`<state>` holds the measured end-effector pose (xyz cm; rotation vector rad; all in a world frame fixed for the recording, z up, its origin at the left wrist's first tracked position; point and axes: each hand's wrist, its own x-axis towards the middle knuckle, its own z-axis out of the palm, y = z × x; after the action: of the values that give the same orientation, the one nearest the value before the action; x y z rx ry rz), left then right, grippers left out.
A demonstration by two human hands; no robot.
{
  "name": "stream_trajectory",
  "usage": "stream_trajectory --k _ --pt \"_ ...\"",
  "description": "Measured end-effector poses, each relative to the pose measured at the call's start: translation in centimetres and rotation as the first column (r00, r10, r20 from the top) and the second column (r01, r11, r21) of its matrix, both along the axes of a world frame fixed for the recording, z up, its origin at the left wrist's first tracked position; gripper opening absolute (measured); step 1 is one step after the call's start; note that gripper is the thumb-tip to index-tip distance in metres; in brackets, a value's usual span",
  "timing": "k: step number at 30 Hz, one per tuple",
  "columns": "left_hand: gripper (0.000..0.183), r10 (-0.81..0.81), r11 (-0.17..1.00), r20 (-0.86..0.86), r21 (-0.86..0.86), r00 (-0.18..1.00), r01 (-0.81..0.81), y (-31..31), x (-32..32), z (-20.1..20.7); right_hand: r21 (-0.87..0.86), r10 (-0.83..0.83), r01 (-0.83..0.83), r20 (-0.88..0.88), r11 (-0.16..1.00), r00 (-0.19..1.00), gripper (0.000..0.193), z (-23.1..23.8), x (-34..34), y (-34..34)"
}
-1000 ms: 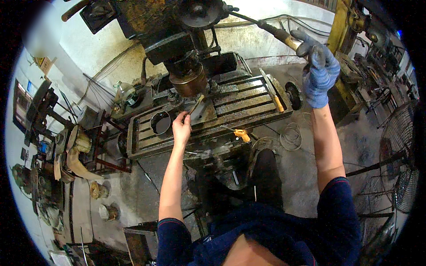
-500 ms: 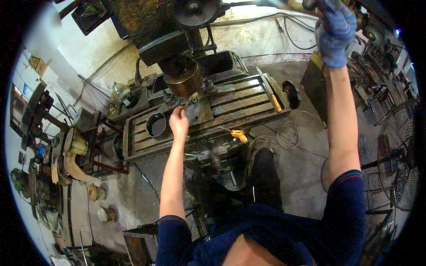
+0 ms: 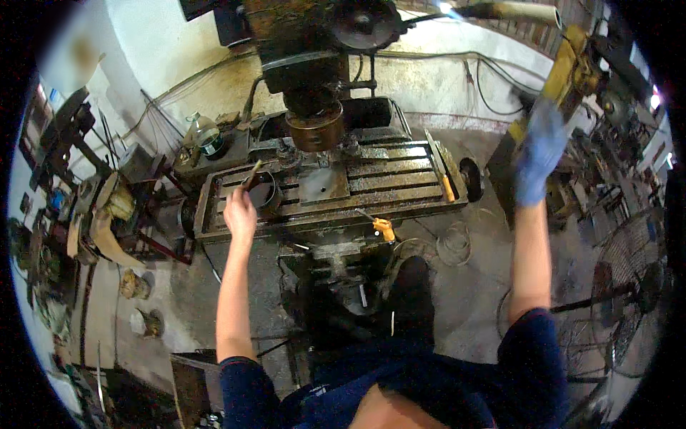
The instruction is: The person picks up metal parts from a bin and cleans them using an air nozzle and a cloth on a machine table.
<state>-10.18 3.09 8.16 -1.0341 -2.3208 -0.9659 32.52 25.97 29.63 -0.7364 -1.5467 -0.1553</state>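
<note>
My bare left hand (image 3: 240,213) is closed on a small brush (image 3: 254,173) with a light-coloured tip, held at a tilt. Right beside it, on the left end of the slotted machine table (image 3: 400,193), stands a dark round tin (image 3: 274,197); the hand and brush partly cover it. My right hand (image 3: 543,154), in a blue-grey glove, is raised to the right of the table. Motion smears its fingers, so what it holds, if anything, cannot be made out. Over the middle of the table hangs a round, brownish cutter head (image 3: 314,130), above a flat metal plate (image 3: 321,184).
A yellow air gun (image 3: 384,228) hangs at the table's front edge. A long tool with an orange handle (image 3: 448,188) lies at the table's right end. The machine's long lever (image 3: 514,12) juts out at upper right. A fan (image 3: 625,286) stands at right.
My left hand has drawn the brush left, from under the cutter head to the tin. My right hand has come down from the lever at upper right. The view has shifted slightly.
</note>
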Motion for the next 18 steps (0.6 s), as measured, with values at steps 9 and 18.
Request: stream_trajectory --k 9,18 --pt "0.03 -0.028 0.927 -0.005 -0.373 1.0 0.024 -1.4 -0.5 0.1 -0.95 0.575 -0.283 -0.304 -0.129 0.76 0.045 -31.3 -2.4 -3.1" --pt "0.029 -0.011 0.993 0.114 -0.113 0.993 0.024 -6.3 -0.3 2.2 -0.981 0.399 -0.174 -0.127 0.084 0.908 0.035 -40.6 -9.1 -3.2"
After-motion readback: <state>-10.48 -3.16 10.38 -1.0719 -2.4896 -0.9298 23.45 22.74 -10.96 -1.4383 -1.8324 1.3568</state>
